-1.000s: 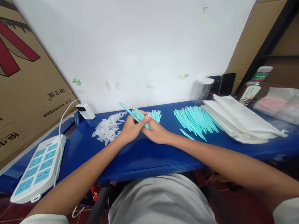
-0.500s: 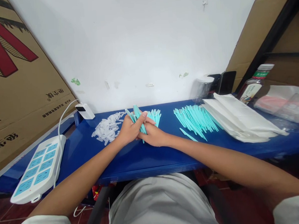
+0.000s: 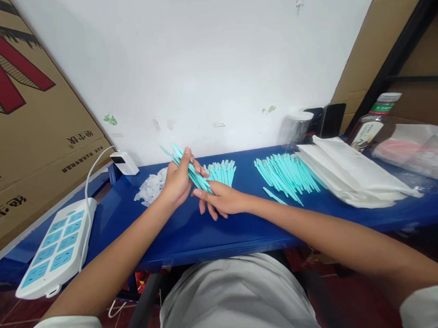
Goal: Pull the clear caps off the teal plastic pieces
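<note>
My left hand (image 3: 178,182) is wrapped round a slanting bundle of slim turquoise sticks (image 3: 198,178), shaped like eyebrow razors. Their upper ends fan out past my thumb towards the wall. At the lower end, my right hand (image 3: 223,198) holds the same bundle by thumb and palm, its other fingers loosely spread below. Right behind my hands lies a row of like turquoise sticks (image 3: 222,172), partly covered by them. A larger heap of these sticks (image 3: 287,175) is on the right. Left of my hands is a pile of small whitish translucent caps (image 3: 150,187), partly hidden by my left hand.
The blue table (image 3: 215,237) stands against a white wall. White paper-like bags (image 3: 355,171), a clear jar (image 3: 296,130) and a bottle (image 3: 373,121) are on the right. A white power strip (image 3: 58,246) and a small white device (image 3: 124,162) with a cable sit left.
The bundle and my left hand have shifted left and tilted over to the left. My hands have drawn slightly apart, and my right fingers have loosened and spread downward.
</note>
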A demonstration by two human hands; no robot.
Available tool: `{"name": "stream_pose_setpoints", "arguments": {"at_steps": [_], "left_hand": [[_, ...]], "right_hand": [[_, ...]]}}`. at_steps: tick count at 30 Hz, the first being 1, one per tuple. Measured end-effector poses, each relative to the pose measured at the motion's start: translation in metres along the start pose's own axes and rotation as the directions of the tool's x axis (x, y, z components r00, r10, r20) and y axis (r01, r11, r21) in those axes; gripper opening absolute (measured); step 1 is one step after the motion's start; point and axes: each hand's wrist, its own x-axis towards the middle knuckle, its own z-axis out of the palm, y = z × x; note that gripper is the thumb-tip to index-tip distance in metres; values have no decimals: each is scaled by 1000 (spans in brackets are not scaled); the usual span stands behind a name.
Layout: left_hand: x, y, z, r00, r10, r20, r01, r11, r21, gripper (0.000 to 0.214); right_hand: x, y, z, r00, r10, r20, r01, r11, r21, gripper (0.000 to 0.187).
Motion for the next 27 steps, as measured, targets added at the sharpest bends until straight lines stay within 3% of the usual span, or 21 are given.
{"name": "stream_pose_setpoints", "arguments": {"at_steps": [5, 8, 11, 14, 16, 18, 22, 27], "left_hand": [[13, 5, -10, 998, -57, -20, 52, 980, -190, 44], [16, 12, -17, 998, -2, -60, -7, 988, -154, 43], [15, 17, -18, 985, 126, -118, -131, 991, -38, 45], [11, 15, -14, 957, 251, -143, -236, 965, 113, 51], [9, 9, -11, 950, 289, -115, -266, 946, 184, 49], [6, 3, -8, 955, 287, -69, -265, 938, 224, 46], [4, 0, -6, 963, 268, -7, -258, 934, 248, 45], [0, 6, -4, 960, 277, 48, -279, 920, 275, 45]], "right_hand": [[1, 3, 1, 998, -16, -64, 20, 998, 63, 48], [0, 5, 0, 998, 25, -55, -24, 1000, 13, 46], [-3, 5, -7, 992, -27, -124, 1, 979, -205, 41], [-5, 2, -22, 937, -190, -293, 20, 868, -496, 28], [-6, 2, -36, 869, -257, -422, -39, 815, -578, 22], [-6, 2, -50, 841, -250, -479, -99, 800, -592, 21], [-7, 3, -62, 872, -196, -448, -137, 782, -608, 11], [-5, 1, -42, 969, -166, -180, 54, 862, -504, 31]]}}
